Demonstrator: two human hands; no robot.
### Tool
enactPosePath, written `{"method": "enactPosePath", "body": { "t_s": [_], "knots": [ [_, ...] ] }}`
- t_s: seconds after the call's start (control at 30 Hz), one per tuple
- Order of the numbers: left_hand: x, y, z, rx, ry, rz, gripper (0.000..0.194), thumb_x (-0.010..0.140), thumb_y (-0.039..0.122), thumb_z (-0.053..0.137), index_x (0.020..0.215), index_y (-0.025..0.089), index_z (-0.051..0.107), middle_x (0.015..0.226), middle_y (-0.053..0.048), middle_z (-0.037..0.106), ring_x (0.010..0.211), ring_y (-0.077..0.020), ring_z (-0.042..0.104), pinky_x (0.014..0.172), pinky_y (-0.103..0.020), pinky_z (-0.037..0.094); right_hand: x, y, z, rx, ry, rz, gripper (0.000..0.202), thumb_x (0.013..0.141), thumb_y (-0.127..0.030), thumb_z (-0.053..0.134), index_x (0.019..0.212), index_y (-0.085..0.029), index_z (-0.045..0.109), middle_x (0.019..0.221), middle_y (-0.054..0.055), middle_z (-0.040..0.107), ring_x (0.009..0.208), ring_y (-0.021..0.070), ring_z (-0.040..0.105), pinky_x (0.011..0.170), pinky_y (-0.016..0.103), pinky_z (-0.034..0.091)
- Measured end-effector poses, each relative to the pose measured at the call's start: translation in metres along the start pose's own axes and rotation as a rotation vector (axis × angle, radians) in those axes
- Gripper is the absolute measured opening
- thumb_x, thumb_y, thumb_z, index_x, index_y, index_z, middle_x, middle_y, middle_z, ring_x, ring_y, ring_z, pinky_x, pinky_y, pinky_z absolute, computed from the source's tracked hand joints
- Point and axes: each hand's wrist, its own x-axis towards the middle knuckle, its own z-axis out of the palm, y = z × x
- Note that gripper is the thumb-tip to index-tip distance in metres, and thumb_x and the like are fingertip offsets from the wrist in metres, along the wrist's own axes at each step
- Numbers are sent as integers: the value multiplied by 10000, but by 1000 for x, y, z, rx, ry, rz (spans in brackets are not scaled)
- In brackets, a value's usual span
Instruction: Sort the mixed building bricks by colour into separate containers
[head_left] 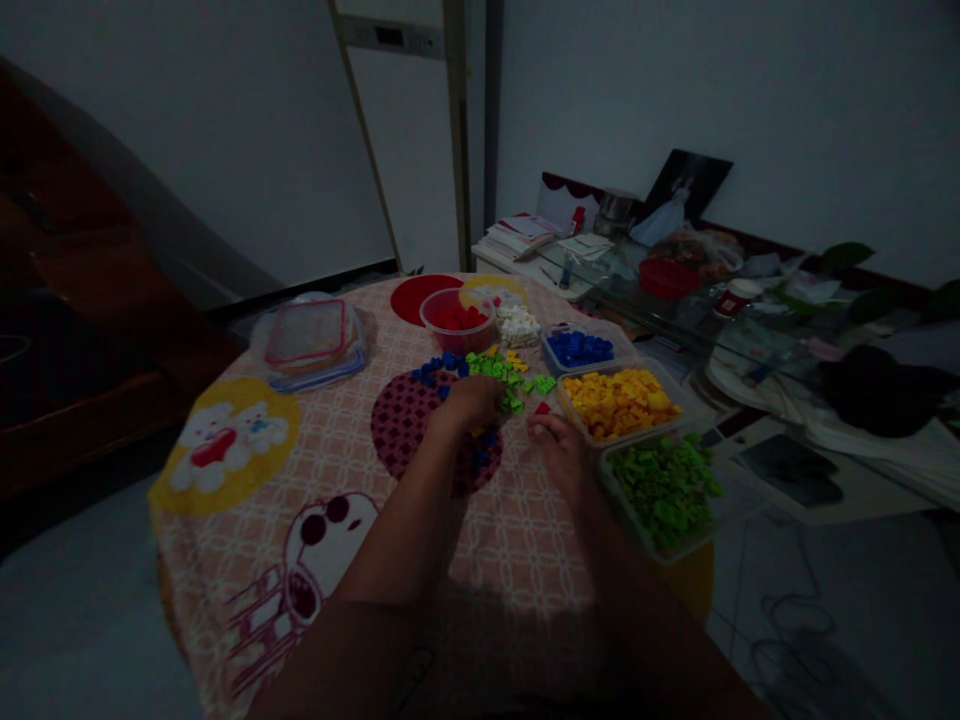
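Observation:
My left hand [472, 402] is over the loose pile at the middle of the table, its fingers curled downward by the light green blocks [513, 374]. What those fingertips hold, if anything, is hidden. My right hand [561, 452] is closed to the right of it, with a small red block [541, 409] at its thumb and fingertips. Loose blue blocks [442, 366] lie beyond my left hand, and a few yellow blocks [516, 360] lie among the green ones. White blocks [517, 325] form a heap farther back.
A round tub [429, 322] holds red blocks. Along the right edge stand clear boxes of blue blocks [579, 349], yellow blocks [616, 402] and green blocks [666, 492]. Stacked lids [311, 340] lie at the left. A cluttered glass table [622, 290] adjoins on the right.

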Motion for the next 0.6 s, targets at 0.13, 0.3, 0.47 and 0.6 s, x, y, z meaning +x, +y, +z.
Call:
{"method": "enactPosePath", "body": {
  "t_s": [0.13,0.3,0.47,0.6],
  "knots": [
    [0,4,5,40,37,-8,218,732,224,749,946,205,788,971,-102,778,950,-256,719,737,-254,474,2,-9,-3,-102,7,-101,245,933,-318,552,1017,-240,769,1047,67,770,1030,243,692,965,410,532],
    [1,-8,5,-85,24,58,204,718,181,743,915,207,787,897,-46,782,840,-201,712,688,-227,459,-1,-19,0,-271,-108,-253,306,951,-234,500,1129,-226,749,1176,90,749,1134,245,652,1039,425,497],
    [4,-35,2,-251,77,115,235,721,186,710,940,195,794,865,-25,782,808,-187,705,715,-233,486,-2,-23,9,-521,-140,-276,354,955,-194,472,1211,-158,714,1288,150,690,1233,278,582,1126,473,434],
    [4,-51,0,-311,153,100,248,724,204,683,948,180,788,858,-26,778,804,-187,703,717,-238,492,0,-28,7,-635,-193,-254,366,957,-191,473,1258,-168,681,1358,156,648,1285,294,553,1148,484,408]
  ]
}}
